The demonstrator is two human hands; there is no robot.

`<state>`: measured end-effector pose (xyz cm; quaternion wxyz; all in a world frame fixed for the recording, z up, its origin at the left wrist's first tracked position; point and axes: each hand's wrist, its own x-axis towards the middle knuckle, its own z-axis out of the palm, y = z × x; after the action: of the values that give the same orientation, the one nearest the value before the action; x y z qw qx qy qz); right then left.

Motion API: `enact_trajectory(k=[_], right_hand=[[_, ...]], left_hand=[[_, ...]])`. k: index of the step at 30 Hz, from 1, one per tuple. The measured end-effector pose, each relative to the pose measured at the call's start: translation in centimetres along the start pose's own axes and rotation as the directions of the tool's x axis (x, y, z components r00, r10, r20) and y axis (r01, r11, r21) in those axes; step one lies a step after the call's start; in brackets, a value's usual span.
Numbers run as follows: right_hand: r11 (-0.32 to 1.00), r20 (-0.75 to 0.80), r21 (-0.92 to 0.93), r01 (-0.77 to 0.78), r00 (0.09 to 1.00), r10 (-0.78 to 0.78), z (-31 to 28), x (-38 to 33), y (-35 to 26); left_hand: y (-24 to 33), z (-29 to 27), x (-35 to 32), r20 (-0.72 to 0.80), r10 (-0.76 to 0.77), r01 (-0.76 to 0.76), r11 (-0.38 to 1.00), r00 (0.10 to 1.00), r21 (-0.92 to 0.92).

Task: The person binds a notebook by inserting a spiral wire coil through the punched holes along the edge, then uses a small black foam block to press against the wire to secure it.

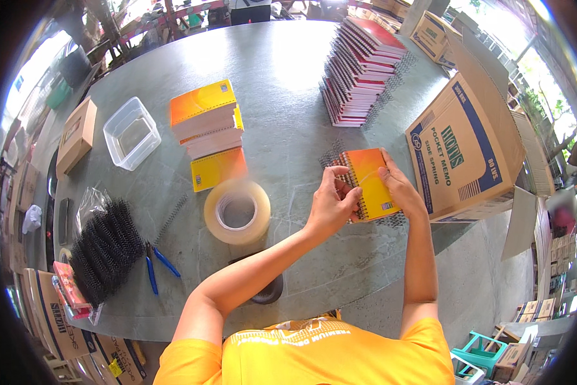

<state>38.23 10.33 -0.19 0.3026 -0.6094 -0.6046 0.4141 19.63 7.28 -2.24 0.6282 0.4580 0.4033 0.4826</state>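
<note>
Grey table (282, 70), orange spiral notebook (372, 183) upright, coil leftward, both hands gripping

A grey-green round table (282, 77) is carrying a tape roll (237, 210) left of the hands' grip, orange notebook stacks (206, 122) farther left, red-edged notebooks (364, 67) beyond it.

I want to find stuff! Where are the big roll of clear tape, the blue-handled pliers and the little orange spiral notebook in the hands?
Big roll of clear tape (237, 212): head view, roll's upper rim.
Blue-handled pliers (166, 262): head view, right handle.
Little orange spiral notebook (373, 183): head view, front cover.
</note>
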Motion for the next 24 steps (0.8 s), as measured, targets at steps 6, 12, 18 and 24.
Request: enact_trajectory(k=[6, 12, 18, 24], right_hand=[[0.807, -0.220, -0.585, 0.079, 0.942, -0.252, -2.0, -1.4, 0.0], [0.737, -0.368, -0.516, 0.435, 0.664, -0.650, -1.0, -8.5, -7.1], [0.629, -0.093, -0.334, 0.702, 0.640, -0.763, 7.2, -7.0, -9.6], [0.741, 0.102, -0.145, 0.655, 0.755, -0.648, 11.0, -6.6, -9.4]], left_hand=[[1.3, -7.9, 2.4, 0.213, 0.596, -0.599, 0.579, 0.774, 0.553], [2.2, -26.3, -1.9, 0.117, 0.530, -0.206, 0.112, 0.840, 0.972], [-1.1, -29.3, -3.3, 0.461, 0.389, -0.334, -0.352, 0.798, 0.875], [-0.1, -28.4, -2.6, 0.449, 0.141, -0.326, -0.504, 0.882, 0.799]])
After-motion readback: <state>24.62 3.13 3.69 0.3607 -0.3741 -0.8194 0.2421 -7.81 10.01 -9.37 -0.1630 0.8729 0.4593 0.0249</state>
